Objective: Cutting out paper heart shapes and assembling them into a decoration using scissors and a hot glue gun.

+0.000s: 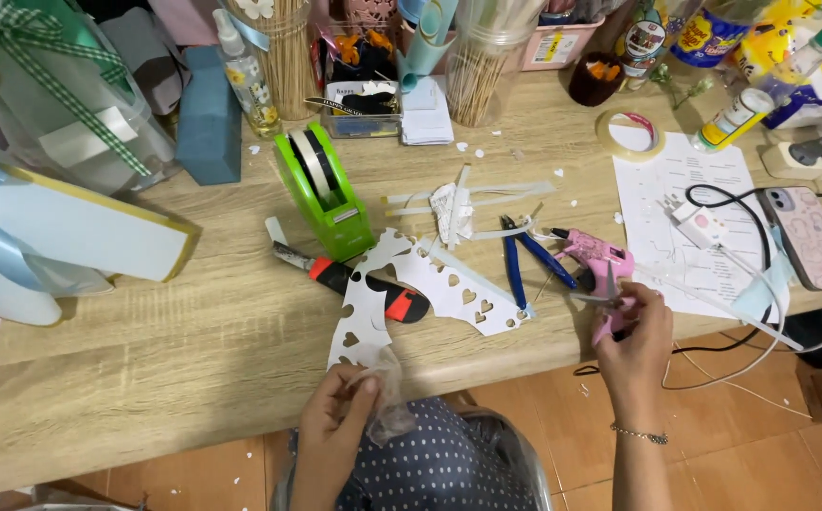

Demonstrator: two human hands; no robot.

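— Clear film, was it, in the left hand [335,416]?

— Yes, pinched shut on a crumpled clear plastic scrap [387,402], just below the heart-punched paper strip [373,303] at the table [193,369] edge.

— And the right hand [630,326]?

— Closed around pink-handled scissors [610,298], right of the strip, beside the glue gun [593,254]. Trimming seemed under way; bringing blade and film together looked next.

Bare worktop [146,378] lay open at near left; tape dispenser [324,189], pliers [524,260] and glue gun [595,254] crowded the middle.
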